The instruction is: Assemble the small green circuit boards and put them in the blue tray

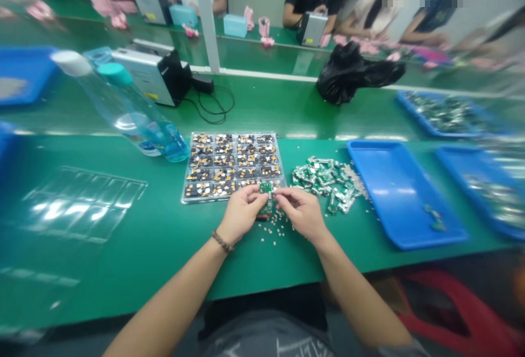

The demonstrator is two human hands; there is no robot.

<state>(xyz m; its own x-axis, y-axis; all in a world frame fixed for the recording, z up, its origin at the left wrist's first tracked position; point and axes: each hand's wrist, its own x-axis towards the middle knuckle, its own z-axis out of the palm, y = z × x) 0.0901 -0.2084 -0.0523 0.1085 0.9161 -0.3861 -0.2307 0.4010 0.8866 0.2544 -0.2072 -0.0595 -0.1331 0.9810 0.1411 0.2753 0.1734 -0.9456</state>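
My left hand (240,214), with a beaded bracelet (222,241) at the wrist, grips a small green circuit board (266,187) between thumb and fingers. Close against the board's right side, my right hand (303,214) is closed in a pinch; what its fingertips hold is too small to make out. Under the hands lie scattered tiny pale pieces (274,243) and a dark reddish object, partly hidden. Just beyond is a clear compartment tray (185,200) filled with small black, gold and white parts. A heap of green circuit boards (314,176) lies right of it.
A blue tray (388,182) stands on the right with few boards inside; others hold more. Clear plastic trays (86,204) lie left. Two bottles (139,122) lean near a metal box (151,72) with a cable. A black bag (344,75) sits behind. Several people work opposite.
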